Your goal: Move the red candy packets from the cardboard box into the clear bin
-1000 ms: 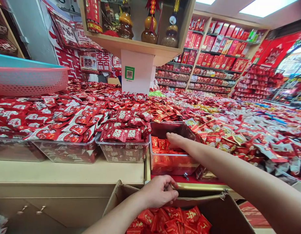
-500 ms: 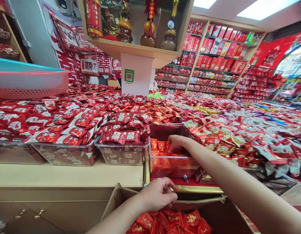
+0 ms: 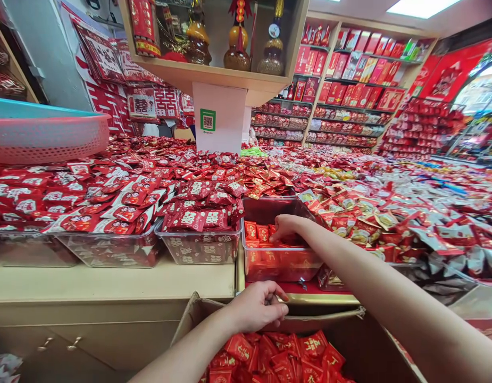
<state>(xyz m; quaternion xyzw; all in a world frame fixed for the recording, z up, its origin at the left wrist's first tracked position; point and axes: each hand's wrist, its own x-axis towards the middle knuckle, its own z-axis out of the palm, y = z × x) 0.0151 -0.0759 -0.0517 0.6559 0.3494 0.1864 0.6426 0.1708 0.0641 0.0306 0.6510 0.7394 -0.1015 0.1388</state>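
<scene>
My right hand (image 3: 289,227) reaches into a clear plastic bin (image 3: 281,274). Its fingers are bent down and closed on a small red packet, much of which they hide. Rows of shiny red packets (image 3: 263,233) stand beside the fingertips in that bin. Above an open cardboard box (image 3: 196,314), my left hand (image 3: 261,306) hovers with fingers loosely curled and apart, holding nothing. Many loose red packets with gold lettering (image 3: 285,354) lie inside the box, below the left hand.
Clear bins (image 3: 201,250) heaped with red packets line the counter on the left. More wrapped packets (image 3: 361,226) spread to the right and back. A pink perforated basket (image 3: 50,139) is at left. The display cabinet (image 3: 217,74) overhangs the middle. Cupboard doors (image 3: 122,346) are below.
The view has shifted slightly, so the counter and box sit a little higher in the picture. Both hands keep nearly the same places, the right in the bin and the left above the box.
</scene>
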